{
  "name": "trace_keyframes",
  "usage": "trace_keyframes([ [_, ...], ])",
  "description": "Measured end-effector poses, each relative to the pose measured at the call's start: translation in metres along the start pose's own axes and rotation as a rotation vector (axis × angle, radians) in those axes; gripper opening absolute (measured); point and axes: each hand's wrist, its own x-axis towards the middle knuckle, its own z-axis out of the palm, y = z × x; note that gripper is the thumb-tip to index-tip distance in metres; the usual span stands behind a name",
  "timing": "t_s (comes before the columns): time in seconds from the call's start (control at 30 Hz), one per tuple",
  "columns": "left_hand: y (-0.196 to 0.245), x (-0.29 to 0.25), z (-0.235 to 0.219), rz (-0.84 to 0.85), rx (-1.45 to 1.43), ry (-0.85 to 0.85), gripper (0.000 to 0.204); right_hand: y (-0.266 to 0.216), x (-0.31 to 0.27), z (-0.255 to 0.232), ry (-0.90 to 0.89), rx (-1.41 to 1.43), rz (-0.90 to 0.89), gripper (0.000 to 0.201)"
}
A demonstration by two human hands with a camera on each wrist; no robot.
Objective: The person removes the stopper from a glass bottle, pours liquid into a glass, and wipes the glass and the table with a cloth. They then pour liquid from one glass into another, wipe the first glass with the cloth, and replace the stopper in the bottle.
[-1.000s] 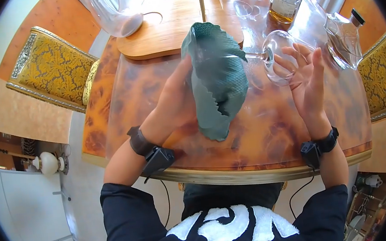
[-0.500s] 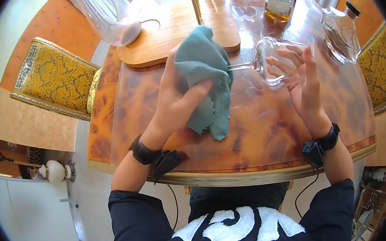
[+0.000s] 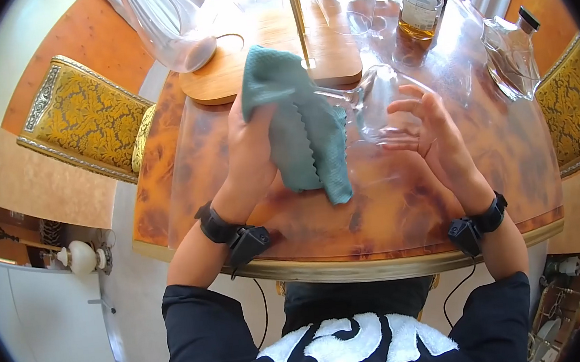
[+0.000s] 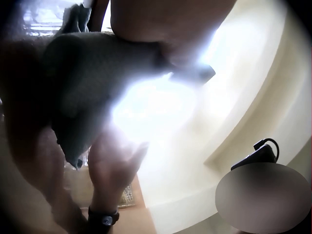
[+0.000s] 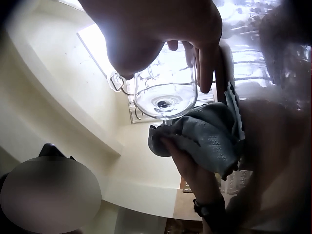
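The counter [image 3: 404, 205], marbled orange and brown, spreads beneath the left grip [image 3: 248, 146] and the right grip [image 3: 439, 135]. A chair [image 3: 85, 117] in patterned yellow fabric with a silvery frame stands well apart to the left of the left grip. Ahead of that grip lies a wooden board [image 3: 211, 85], with a brass-coloured post [image 3: 295, 13] rising beyond the cloth. A large clear glass vessel [image 3: 178, 31] is farther ahead, to the left of the left grip. A clear decanter [image 3: 512, 58] with a black stopper sits ahead and to the right of the right grip; a bottle [image 3: 420, 8] with amber liquid at its bottom is straight beyond it.

The green cloth [image 3: 296, 131] is bunched in the left grip, which is clamped on it, its zigzag edge hanging toward the person. The stemmed glass [image 3: 374, 99] lies tilted sideways between the two grips: its stem runs into the cloth, where the foot is hidden, and its bowl is at the right grip, whose thumb and fingers bend around either side. Dark straps [image 3: 494, 211] circle the wrists behind both grips.
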Motion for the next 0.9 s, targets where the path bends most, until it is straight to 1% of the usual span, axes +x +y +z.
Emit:
trace_keyframes([
  [0.03, 0.002, 0.001, 0.001, -0.067, -0.125, 0.022, 0.032, 0.002, 0.000, -0.003, -0.060, 0.025, 0.035, 0.066],
  [0.07, 0.004, 0.001, 0.002, -0.064, -0.125, 0.021, 0.032, 0.004, 0.000, -0.002, -0.062, 0.024, 0.033, 0.066],
  [0.13, 0.009, 0.000, 0.010, -0.241, -0.233, 0.082, 0.034, 0.009, -0.001, 0.002, -0.166, -0.197, 0.016, 0.065],
  [0.17, 0.009, -0.002, 0.015, -0.238, -0.233, 0.079, 0.034, 0.011, -0.002, 0.004, -0.164, -0.206, 0.021, 0.068],
  [0.2, 0.006, -0.006, 0.019, -0.272, -0.212, 0.031, 0.036, 0.011, -0.004, 0.007, -0.163, -0.208, 0.018, 0.068],
  [0.23, 0.005, -0.009, 0.022, -0.304, -0.190, -0.015, 0.038, 0.011, -0.005, 0.010, -0.193, -0.227, 0.017, 0.071],
  [0.27, 0.000, -0.011, 0.019, -0.303, -0.191, -0.016, 0.038, 0.011, -0.006, 0.012, -0.224, -0.246, 0.018, 0.073],
  [0.3, -0.007, -0.012, 0.012, -0.231, 0.068, -0.091, 0.039, 0.009, -0.007, 0.013, -0.234, -0.173, 0.058, 0.079],
  [0.33, -0.009, -0.013, 0.012, -0.156, 0.327, -0.166, 0.040, 0.009, -0.008, 0.016, -0.233, -0.171, 0.057, 0.079],
  [0.37, -0.013, -0.018, 0.014, 0.154, 0.623, -0.277, 0.040, 0.009, -0.010, 0.019, -0.261, -0.165, 0.054, 0.082],
  [0.4, -0.015, -0.021, 0.016, 0.154, 0.623, -0.276, 0.040, 0.008, -0.012, 0.021, -0.290, -0.160, 0.051, 0.084],
  [0.43, -0.014, -0.025, 0.020, 0.067, 0.551, -0.295, 0.040, 0.005, -0.013, 0.022, -0.291, -0.161, 0.050, 0.084],
  [0.47, -0.012, -0.026, 0.022, -0.021, 0.478, -0.313, 0.039, 0.001, -0.014, 0.022, -0.284, -0.190, 0.106, 0.087],
  [0.5, -0.011, -0.026, 0.022, -0.021, 0.477, -0.313, 0.039, -0.002, -0.015, 0.023, -0.276, -0.218, 0.163, 0.089],
  [0.53, -0.008, -0.024, 0.021, -0.032, 0.466, -0.314, 0.039, -0.003, -0.016, 0.024, -0.275, -0.217, 0.165, 0.089],
  [0.6, -0.008, -0.022, 0.020, -0.044, 0.455, -0.316, 0.039, -0.004, -0.017, 0.026, -0.292, -0.239, 0.189, 0.080],
  [0.63, -0.009, -0.022, 0.021, -0.149, 0.269, -0.196, 0.043, -0.001, -0.016, 0.025, -0.291, -0.239, 0.191, 0.080],
  [0.67, -0.009, -0.021, 0.022, -0.250, 0.081, -0.077, 0.046, 0.005, -0.014, 0.023, -0.299, -0.235, 0.139, 0.072],
  [0.7, -0.005, -0.016, 0.021, -0.335, -0.150, -0.100, 0.054, 0.008, -0.012, 0.021, -0.307, -0.231, 0.087, 0.065],
  [0.73, 0.003, -0.012, 0.017, -0.335, -0.149, -0.099, 0.054, 0.007, -0.010, 0.021, -0.307, -0.230, 0.088, 0.065],
  [0.8, 0.019, -0.006, 0.010, -0.301, -0.224, -0.234, 0.078, 0.003, -0.006, 0.019, -0.247, -0.187, 0.090, 0.060],
  [0.83, 0.019, -0.006, 0.013, -0.326, -0.251, -0.138, 0.075, 0.003, -0.005, 0.019, -0.217, -0.167, 0.094, 0.057],
  [0.87, 0.016, -0.007, 0.013, -0.328, -0.252, -0.137, 0.075, 0.003, -0.006, 0.018, -0.216, -0.167, 0.096, 0.057],
  [0.9, 0.013, -0.010, 0.014, -0.301, -0.115, -0.139, 0.064, 0.003, -0.007, 0.018, -0.230, -0.164, 0.099, 0.060],
])
